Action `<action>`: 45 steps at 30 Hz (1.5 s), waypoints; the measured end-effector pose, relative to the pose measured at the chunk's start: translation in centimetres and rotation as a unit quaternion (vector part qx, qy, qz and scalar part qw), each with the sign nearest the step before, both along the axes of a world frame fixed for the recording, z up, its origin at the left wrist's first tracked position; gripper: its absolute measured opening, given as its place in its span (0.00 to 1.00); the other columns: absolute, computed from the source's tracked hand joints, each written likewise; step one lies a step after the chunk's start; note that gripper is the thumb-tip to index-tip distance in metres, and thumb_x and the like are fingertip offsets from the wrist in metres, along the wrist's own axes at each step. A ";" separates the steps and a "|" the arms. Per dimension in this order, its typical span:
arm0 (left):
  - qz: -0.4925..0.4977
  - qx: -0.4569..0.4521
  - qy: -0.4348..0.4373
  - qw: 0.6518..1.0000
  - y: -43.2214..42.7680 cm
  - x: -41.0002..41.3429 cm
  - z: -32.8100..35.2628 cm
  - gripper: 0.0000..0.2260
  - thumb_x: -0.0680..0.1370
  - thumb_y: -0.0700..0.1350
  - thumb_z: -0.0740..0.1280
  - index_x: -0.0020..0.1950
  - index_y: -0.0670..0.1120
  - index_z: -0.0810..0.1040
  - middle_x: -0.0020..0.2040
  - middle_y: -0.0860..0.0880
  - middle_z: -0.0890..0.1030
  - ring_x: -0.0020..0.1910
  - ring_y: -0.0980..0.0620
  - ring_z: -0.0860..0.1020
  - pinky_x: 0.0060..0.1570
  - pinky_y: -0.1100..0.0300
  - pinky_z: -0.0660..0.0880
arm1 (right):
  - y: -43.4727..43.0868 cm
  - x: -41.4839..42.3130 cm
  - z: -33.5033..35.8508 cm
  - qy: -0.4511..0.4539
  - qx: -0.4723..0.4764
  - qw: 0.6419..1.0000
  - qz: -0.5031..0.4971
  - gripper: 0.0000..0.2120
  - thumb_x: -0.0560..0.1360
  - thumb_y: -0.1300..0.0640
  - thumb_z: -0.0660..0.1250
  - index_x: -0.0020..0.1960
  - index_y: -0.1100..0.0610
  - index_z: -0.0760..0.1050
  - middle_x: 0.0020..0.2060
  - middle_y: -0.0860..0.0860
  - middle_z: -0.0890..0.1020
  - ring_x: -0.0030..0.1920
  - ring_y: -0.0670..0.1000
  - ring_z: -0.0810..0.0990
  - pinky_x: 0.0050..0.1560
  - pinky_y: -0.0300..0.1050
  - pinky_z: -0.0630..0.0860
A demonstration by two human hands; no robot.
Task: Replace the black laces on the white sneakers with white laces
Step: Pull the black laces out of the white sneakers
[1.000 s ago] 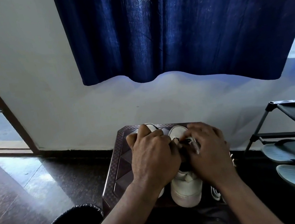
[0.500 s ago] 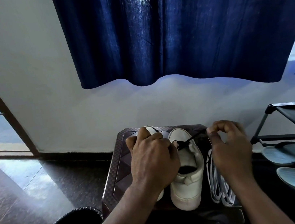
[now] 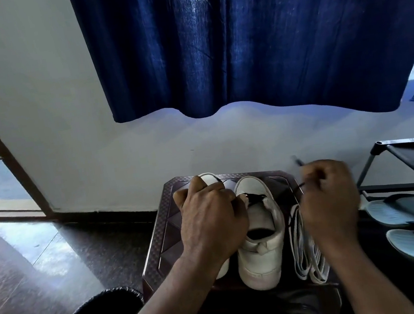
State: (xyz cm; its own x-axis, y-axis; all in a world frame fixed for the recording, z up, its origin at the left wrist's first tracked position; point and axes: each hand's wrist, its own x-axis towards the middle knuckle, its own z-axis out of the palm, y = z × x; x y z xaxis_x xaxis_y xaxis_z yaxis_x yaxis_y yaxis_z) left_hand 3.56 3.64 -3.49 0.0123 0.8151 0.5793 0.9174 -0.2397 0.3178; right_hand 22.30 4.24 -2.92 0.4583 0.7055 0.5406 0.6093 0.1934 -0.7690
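While the left hand (image 3: 211, 225) grips the white leather sneaker (image 3: 260, 231) to steady it, the right hand (image 3: 329, 201) pinches its thin black lace (image 3: 256, 199) taut for unthreading.

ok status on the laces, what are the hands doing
Left hand grips the left sneaker, steadying the pair. Right hand pinches the black lace, drawn rightward from the right sneaker. White laces wait beside it on the stool; nothing blocking.

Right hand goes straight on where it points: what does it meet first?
Right hand points away, so likely the wall first; the rack post stands just right of that line. Depth unclear.
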 end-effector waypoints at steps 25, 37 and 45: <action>-0.087 -0.130 -0.003 0.988 0.8 3.1 2.5 0.06 0.74 0.48 0.69 0.47 0.55 0.85 0.53 0.59 0.81 0.61 0.50 0.67 0.56 0.50 0.64 | -2.7 -1.8 -2.0 -0.060 -0.112 0.988 0.090 0.11 0.72 0.52 0.73 0.52 0.45 0.76 0.45 0.43 0.83 0.44 0.48 0.82 0.44 0.49 0.76; -0.084 -0.153 0.054 0.983 0.3 2.9 2.9 0.10 0.76 0.52 0.65 0.54 0.56 0.82 0.53 0.57 0.82 0.62 0.50 0.69 0.59 0.47 0.67 | -2.5 -1.8 -2.1 -0.064 -0.104 0.989 0.087 0.12 0.71 0.51 0.76 0.52 0.45 0.77 0.41 0.41 0.84 0.41 0.44 0.82 0.42 0.45 0.76; -0.092 -0.152 -0.043 0.983 0.4 2.7 2.8 0.06 0.74 0.43 0.66 0.46 0.55 0.78 0.42 0.58 0.78 0.57 0.51 0.72 0.57 0.50 0.69 | -2.4 -1.9 -2.4 -0.056 -0.100 0.989 0.089 0.11 0.72 0.49 0.75 0.51 0.43 0.75 0.41 0.42 0.83 0.42 0.49 0.83 0.44 0.51 0.78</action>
